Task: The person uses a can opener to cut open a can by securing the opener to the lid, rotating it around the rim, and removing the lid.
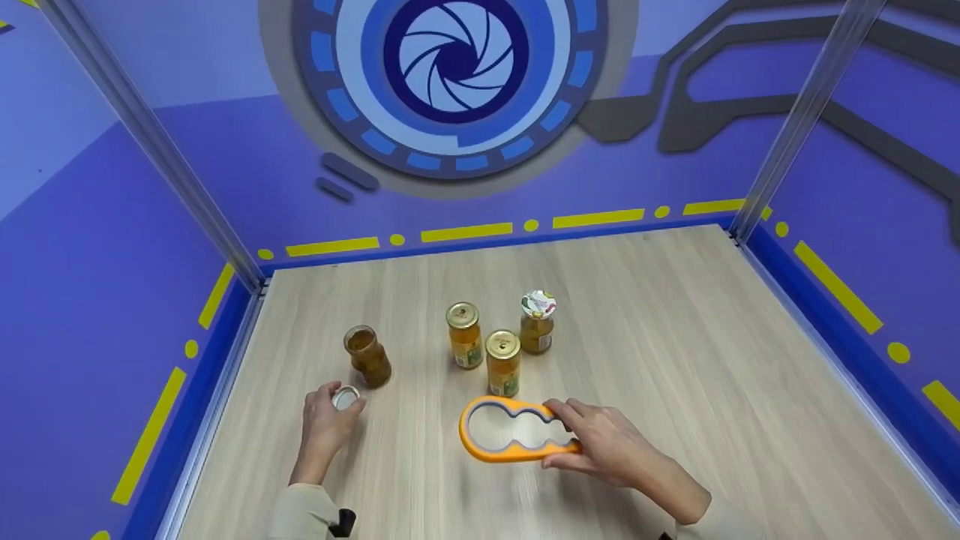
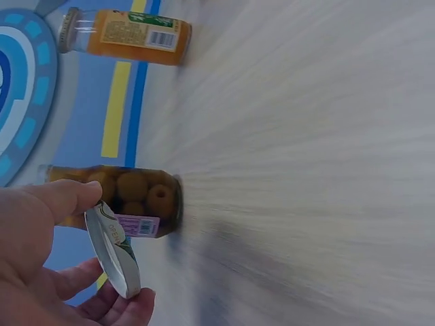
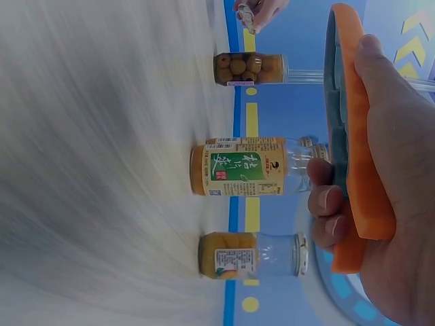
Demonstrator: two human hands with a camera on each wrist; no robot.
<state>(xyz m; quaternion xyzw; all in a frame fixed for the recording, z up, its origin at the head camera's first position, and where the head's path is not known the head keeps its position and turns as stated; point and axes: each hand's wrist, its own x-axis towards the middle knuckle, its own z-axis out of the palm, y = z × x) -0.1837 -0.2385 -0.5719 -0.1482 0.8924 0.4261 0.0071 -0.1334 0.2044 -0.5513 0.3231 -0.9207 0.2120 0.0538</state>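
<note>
My left hand (image 1: 327,424) pinches a metal jar lid (image 1: 346,398) by its edge, its pale inside facing up toward the head camera. Just beyond it stands an uncapped glass jar (image 1: 368,358); in the left wrist view, round brown fruits (image 2: 132,193) show inside. My right hand (image 1: 607,441) grips one end of an orange jar opener (image 1: 517,454) with a grey, scalloped inner edge. The opener is held above the table, its closed rounded end pointing left. Right behind it in the head view stands a gold-lidded jar (image 1: 503,367) of orange contents.
A second gold-lidded jar (image 1: 464,337) and a jar with a patterned white lid (image 1: 537,326) stand at mid-table. The wooden table (image 1: 660,300) is enclosed by blue-purple panels (image 1: 217,150) with metal corner posts (image 1: 802,127).
</note>
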